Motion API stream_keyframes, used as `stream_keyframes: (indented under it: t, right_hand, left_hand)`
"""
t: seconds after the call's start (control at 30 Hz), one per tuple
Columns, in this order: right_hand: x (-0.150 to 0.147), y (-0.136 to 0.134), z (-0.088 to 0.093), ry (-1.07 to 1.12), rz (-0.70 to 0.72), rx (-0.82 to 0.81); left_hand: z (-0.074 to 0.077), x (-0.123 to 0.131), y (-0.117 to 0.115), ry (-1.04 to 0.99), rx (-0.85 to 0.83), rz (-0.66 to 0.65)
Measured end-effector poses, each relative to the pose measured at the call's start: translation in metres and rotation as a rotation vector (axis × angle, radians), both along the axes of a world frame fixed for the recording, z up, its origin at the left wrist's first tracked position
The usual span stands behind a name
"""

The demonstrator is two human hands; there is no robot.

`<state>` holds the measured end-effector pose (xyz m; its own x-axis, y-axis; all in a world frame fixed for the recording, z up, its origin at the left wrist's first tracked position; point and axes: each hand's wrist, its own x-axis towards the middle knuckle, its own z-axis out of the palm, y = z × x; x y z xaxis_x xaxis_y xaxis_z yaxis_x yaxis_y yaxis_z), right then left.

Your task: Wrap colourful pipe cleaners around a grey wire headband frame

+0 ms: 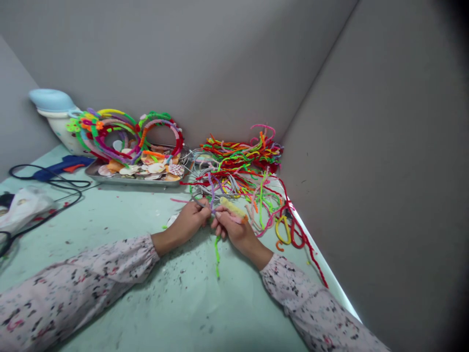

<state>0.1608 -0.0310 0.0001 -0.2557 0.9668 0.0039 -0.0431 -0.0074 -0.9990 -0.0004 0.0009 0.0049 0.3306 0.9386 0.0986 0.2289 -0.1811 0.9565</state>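
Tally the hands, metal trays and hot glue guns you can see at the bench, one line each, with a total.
Hands, left hand and right hand: 2
Metal tray: 1
Hot glue gun: 1
Total: 4

Room to move on the pale green counter (205, 308) in front of the left hand (188, 222) and right hand (230, 230). In the way: a heap of pipe cleaners (242, 166) just past both hands, a metal tray (110, 179) of seashells (156, 168) farther back, a black cord (78, 199) on the left, a gray wall (366, 195) on the right.
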Motion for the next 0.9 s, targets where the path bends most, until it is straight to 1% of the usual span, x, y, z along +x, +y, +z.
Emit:
stream_keyframes:
  t: [0.17,0.27,0.43,0.53,0.67,0.77,0.9]
  right_hand:
    - [0.001,0.002,-0.004,0.024,0.014,-0.006]
    - [0.0,0.001,-0.001,0.001,-0.006,0.004]
    - [-0.003,-0.002,0.006,-0.014,-0.015,0.013]
    - [-0.003,-0.002,0.002,-0.009,-0.013,0.023]
    - [-0.002,-0.001,-0.007,0.002,-0.002,0.078]
    - [-0.001,-0.001,-0.01,-0.037,-0.008,0.11]
    - [0.0,-0.004,-0.009,-0.085,-0.011,0.16]
  left_hand:
    - [0.001,0.0,0.0,0.021,0.0,-0.001]
    - [0.005,0.001,-0.001,0.02,-0.007,0.001]
    - [0.008,0.002,-0.004,-0.038,0.006,-0.007]
    - [0.006,0.002,-0.004,-0.057,-0.01,-0.005]
    - [0.004,0.001,-0.004,-0.047,-0.026,0.006]
    - [0.007,0.0,-0.005,-0.024,-0.016,0.019]
    - [0.011,0.0,-0.006,-0.05,-0.019,-0.008]
